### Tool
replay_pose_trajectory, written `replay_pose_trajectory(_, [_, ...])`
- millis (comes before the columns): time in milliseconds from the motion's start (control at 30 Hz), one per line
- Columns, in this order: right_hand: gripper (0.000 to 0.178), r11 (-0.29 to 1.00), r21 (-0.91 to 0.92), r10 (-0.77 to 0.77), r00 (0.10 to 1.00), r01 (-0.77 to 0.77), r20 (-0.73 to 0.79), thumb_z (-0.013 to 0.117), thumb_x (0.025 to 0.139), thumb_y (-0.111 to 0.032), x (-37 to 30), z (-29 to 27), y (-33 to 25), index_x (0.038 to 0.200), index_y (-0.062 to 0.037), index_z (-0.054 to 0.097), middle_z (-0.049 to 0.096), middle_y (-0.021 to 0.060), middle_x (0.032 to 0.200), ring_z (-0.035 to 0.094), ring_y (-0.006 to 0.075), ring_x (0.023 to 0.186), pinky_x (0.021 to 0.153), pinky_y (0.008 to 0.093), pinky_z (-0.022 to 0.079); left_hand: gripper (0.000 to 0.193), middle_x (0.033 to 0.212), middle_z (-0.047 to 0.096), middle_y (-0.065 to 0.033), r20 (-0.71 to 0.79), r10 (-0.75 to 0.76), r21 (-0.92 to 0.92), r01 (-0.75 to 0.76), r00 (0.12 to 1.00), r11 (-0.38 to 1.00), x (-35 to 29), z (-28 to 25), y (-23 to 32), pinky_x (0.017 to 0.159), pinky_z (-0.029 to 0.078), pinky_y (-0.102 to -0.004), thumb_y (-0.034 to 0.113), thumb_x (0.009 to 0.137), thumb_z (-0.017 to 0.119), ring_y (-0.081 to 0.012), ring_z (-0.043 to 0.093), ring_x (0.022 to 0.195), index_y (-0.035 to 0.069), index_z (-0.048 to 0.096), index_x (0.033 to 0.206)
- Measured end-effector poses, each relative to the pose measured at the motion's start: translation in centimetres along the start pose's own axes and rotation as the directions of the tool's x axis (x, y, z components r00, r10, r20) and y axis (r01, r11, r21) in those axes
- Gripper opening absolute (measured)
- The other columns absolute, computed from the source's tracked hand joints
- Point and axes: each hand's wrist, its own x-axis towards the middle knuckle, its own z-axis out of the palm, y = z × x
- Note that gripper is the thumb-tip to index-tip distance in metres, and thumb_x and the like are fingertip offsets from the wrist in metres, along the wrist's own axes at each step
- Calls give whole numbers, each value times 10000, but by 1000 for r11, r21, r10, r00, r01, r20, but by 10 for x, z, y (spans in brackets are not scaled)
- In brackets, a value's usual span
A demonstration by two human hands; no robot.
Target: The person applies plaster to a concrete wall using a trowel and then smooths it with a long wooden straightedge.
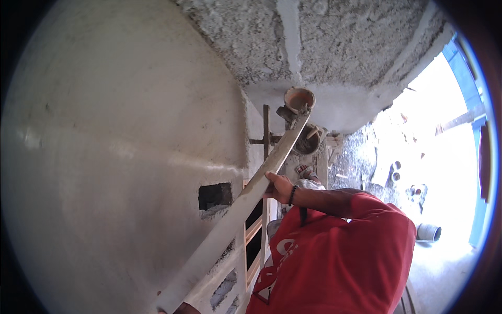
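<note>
The long, pale board (240, 210) bears grey-brown smears.

- A bright red T-shirt (340, 256) covers the wearer's torso, its fabric creased in soft folds.
- A short sleeve (368, 203) in the same red covers the right shoulder, leaving the right forearm (324, 200) bare.
- White printed lettering (285, 248) marks the shirt front, near a dark, pale-edged angular shape (264, 290).
- A bracelet (292, 194) of round black beads circles the right wrist, next to a bare right hand (281, 189).
- Pale grey, mottled trousers (312, 184) show past the shirt's edge.
- A sandal (304, 170) with red and pale straps, small in view, is worn on one foot.
</note>
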Motion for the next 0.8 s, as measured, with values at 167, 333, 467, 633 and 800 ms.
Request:
replay_pose_trajectory(167, [418, 980, 201, 32, 991, -5, -131, 475, 922, -349, 33, -30, -31, 1188, -28, 490, 602, 131, 1083, 634, 274, 939, 728, 452, 551, 468, 1122, 586, -160, 420, -99, 2, 108, 902, 994, -55, 145, -14, 910, 466, -430, 274, 796, 664, -283, 571, 1020, -26, 535, 1131])
replay_pose_trajectory(333, [371, 956, 288, 57, 925, 58, -376, 436, 908, -439, 111, -84, -63, 1056, -120, 554, 640, 52, 882, 597, 193, 663, 430, 287, 435, 616, 1087, 506, -185, 579, -36, 251, -136, 814, 958, -113, 287, -97, 853, 462, -439, 281, 758, 621, -316, 549, 971, -31, 415, 1248])
replay_pose_trajectory(467, [314, 906, 421, 129, 923, 39, -362, 453, 887, -427, 125, -125, -73, 993, -153, 564, 591, 19, 766, 536, 159, 577, 408, 288, 395, 605, 1048, 505, -172, 660, 10, 277, -256, 751, 926, -157, 350, -114, 834, 466, -429, 288, 736, 629, -304, 549, 930, -46, 417, 1193])
replay_pose_trajectory(633, [306, 906, 422, 163, 933, -13, -322, 453, 884, -428, 112, -110, -95, 1022, -165, 524, 564, 43, 790, 532, 195, 590, 393, 281, 395, 491, 996, 536, -150, 709, 78, 220, -326, 700, 919, -172, 358, -104, 842, 479, -411, 290, 788, 605, -278, 555, 946, -41, 474, 1126])
replay_pose_trajectory(800, [297, 922, 386, 163, 939, -36, -301, 460, 881, -428, 101, -124, -89, 998, -162, 523, 554, 38, 785, 535, 193, 597, 390, 282, 392, 494, 1005, 538, -148, 666, 70, 238, -301, 743, 923, -163, 343, -94, 846, 484, -419, 303, 798, 593, -288, 561, 943, -35, 469, 1136])
